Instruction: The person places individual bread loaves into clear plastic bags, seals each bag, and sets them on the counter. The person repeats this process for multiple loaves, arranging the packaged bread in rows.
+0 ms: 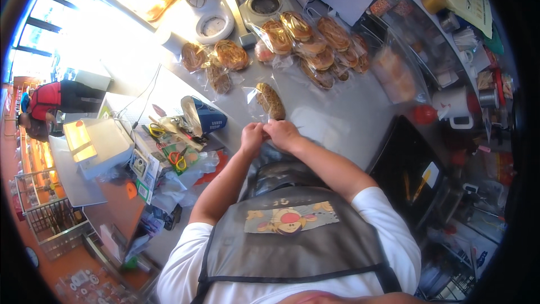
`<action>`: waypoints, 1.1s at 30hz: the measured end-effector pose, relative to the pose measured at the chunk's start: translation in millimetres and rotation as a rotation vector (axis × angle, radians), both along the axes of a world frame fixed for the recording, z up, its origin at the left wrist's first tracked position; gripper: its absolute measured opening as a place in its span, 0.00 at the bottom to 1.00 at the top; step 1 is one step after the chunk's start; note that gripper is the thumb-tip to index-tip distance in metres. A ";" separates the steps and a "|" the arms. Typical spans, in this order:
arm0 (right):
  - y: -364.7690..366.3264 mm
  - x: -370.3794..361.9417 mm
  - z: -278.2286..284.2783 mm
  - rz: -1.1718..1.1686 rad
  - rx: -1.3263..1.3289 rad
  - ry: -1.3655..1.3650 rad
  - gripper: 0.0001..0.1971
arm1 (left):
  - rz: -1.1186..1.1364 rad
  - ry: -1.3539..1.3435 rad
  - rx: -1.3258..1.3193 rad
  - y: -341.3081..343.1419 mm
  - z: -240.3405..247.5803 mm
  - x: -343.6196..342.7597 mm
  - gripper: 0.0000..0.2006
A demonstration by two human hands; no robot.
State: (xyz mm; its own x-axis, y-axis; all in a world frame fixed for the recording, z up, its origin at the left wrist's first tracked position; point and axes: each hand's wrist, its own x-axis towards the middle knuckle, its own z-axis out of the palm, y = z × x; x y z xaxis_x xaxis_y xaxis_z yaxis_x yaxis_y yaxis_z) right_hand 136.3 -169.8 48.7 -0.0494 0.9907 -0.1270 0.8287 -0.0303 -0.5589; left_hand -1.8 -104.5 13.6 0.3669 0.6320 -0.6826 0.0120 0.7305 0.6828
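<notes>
A brown, seed-topped bread roll (270, 100) lies on the grey worktop (337, 129) in front of me, inside a clear plastic bag (255, 100). At the bag's near end, my left hand (252, 137) and my right hand (283, 134) meet, fingers closed and pinching the plastic. The exact fold between the fingertips is hidden. Beyond the roll, bagged breads (230, 54) sit at the back left. A larger heap of bagged filled buns (315, 50) covers the back middle.
A white stand mixer (216, 27) stands at the back. On the left are a blue box (211, 118), scissors (177, 160) and papers. To the right lie a black tray (388, 163), a white jug (453, 107) and a bag of bread (394, 70). Farther left, a person in red (48, 97) stands.
</notes>
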 end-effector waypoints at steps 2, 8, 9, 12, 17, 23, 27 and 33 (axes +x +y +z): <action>-3.3 1.1 4.0 -0.030 0.031 0.089 0.06 | -0.024 -0.011 0.002 3.6 -1.6 -1.9 0.06; -22.4 30.0 -1.3 -0.290 0.139 0.555 0.03 | -0.190 0.037 0.179 7.0 -16.0 -9.0 0.07; -28.0 39.0 -4.6 -0.362 0.129 0.693 0.03 | -0.124 0.004 0.099 7.4 -18.5 -8.6 0.07; -45.2 80.3 -12.5 -0.727 0.093 1.208 0.04 | -0.160 -0.011 0.071 9.8 -21.7 -12.0 0.07; -66.0 157.9 -4.2 -0.994 0.319 1.478 0.04 | -0.032 -0.097 -0.124 10.8 -17.5 -16.7 0.09; -26.3 107.0 -11.0 -0.701 -0.105 0.440 0.10 | -0.039 0.052 -0.030 10.0 -11.4 -8.8 0.12; 1.9 74.9 -27.1 -0.528 -0.258 0.280 0.11 | -0.035 0.248 0.169 7.0 -5.7 -5.0 0.18; 20.6 67.1 -13.3 -0.422 -0.206 0.654 0.08 | -0.100 0.078 0.192 23.3 18.0 -9.0 0.12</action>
